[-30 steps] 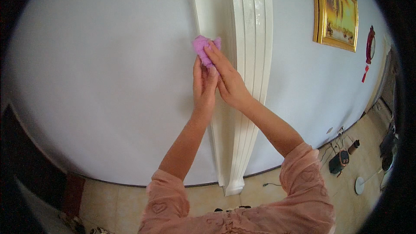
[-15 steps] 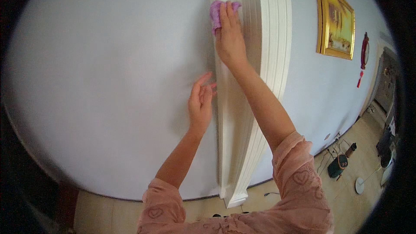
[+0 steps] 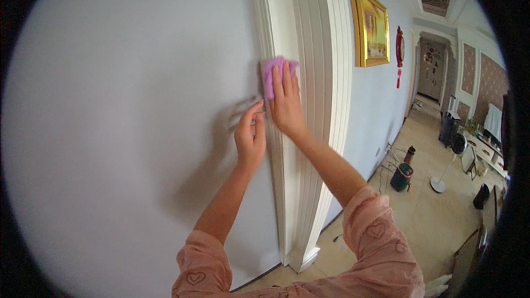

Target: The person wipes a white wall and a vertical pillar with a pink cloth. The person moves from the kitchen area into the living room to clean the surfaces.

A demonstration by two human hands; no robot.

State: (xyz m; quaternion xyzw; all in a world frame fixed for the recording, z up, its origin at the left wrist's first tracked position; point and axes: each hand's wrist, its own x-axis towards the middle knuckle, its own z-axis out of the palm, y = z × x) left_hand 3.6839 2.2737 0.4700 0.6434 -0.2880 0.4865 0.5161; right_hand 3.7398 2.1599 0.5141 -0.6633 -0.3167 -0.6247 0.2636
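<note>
A purple cloth (image 3: 271,79) lies against the white door-frame moulding (image 3: 282,19), pressed there by my right hand (image 3: 288,107). The fingers of that hand point upward over the cloth and cover part of it. Lower and to the left, my left hand (image 3: 251,135) holds nothing. Its fingers are apart and loosely bent, with the tips close to the moulding's left edge; whether they touch it I cannot tell. Behind this hand is the pale blue-grey wall (image 3: 121,105), with the hand's shadow on it.
A gold-framed picture (image 3: 371,27) and a red hanging ornament (image 3: 399,49) are on the wall to the right. On the tiled floor (image 3: 406,221) stand a dark green canister (image 3: 401,177) with cords beside it and a white-based stand fan (image 3: 438,185). Farther off is a white cabinet (image 3: 486,152).
My right hand has slid down the moulding with the cloth, closer to my left hand. The view has tilted and turned, so more of the room at the right shows.
</note>
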